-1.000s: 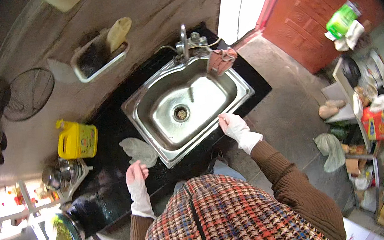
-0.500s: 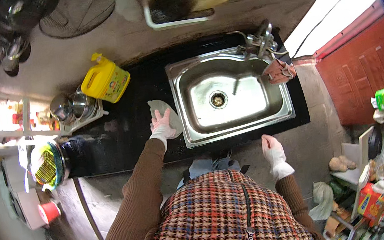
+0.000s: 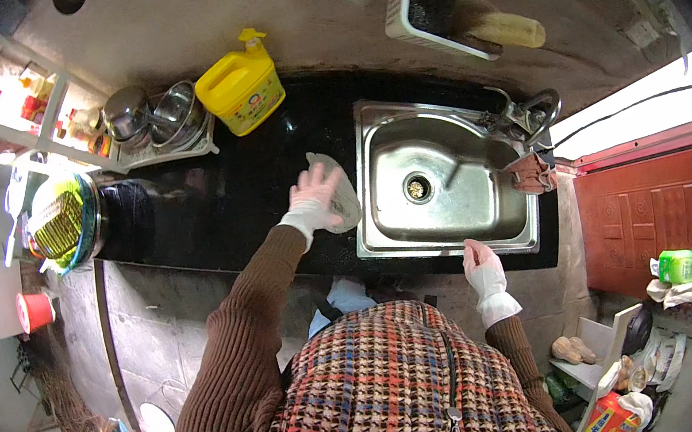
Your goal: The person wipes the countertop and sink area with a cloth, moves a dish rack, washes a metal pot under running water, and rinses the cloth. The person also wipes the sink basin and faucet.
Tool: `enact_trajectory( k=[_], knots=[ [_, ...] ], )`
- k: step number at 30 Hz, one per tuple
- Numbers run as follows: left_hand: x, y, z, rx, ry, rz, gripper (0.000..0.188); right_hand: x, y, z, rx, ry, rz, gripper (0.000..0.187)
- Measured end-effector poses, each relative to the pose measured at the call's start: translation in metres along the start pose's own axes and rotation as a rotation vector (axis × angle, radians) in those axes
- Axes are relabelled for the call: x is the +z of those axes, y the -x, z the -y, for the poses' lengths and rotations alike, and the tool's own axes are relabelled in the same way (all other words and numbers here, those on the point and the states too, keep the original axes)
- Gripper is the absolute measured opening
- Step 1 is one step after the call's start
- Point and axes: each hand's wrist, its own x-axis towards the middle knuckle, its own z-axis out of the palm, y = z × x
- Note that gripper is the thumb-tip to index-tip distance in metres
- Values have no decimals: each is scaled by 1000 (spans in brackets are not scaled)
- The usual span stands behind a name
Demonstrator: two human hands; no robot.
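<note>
My left hand (image 3: 313, 203), in a thin whitish glove, lies flat with spread fingers on a grey cloth (image 3: 346, 207). The cloth rests on the black countertop (image 3: 250, 203), just left of the stainless steel sink (image 3: 375, 243). My right hand (image 3: 487, 280), gloved the same way, hovers at the sink's front edge. Its fingers are drawn together and I see nothing in them. Inside, the sink basin holds no dishes; a drain strainer (image 3: 418, 188) sits in its bottom. A faucet (image 3: 532, 116) stands at the back right corner, and a reddish cloth (image 3: 530, 174) hangs over the right rim.
A yellow jug (image 3: 243, 93) stands at the counter's back, beside metal bowls (image 3: 175, 116) on a white rack (image 3: 167, 155). A basin with a green-yellow item (image 3: 64, 218) sits at the left end. A white basket (image 3: 400, 25) hangs on the wall; a red door (image 3: 624, 219) is at right.
The view has turned, so the counter and sink appear tilted and shifted right. My left hand stays on the grey cloth with fingers more spread. My right hand is now closer to the sink's front rim.
</note>
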Motion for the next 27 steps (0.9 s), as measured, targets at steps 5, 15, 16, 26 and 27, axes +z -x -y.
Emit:
enact_trajectory(
  k=[5,15,16,26,27],
  knots=[
    [25,3,-23,16,-235,106,96,16,-5,26,49,-24,82,24],
    [4,3,-4,-164,408,-121,56,-3,20,37,18,11,-19,21],
    [-8,4,-3,-192,570,-104,59,-6,23,37,14,25,-37,21],
    [-79,5,-1,-379,455,-346,91,-15,24,35,32,79,-140,22],
    [-81,3,0,-395,438,-320,90,-15,22,36,-14,94,-177,22]
  ],
)
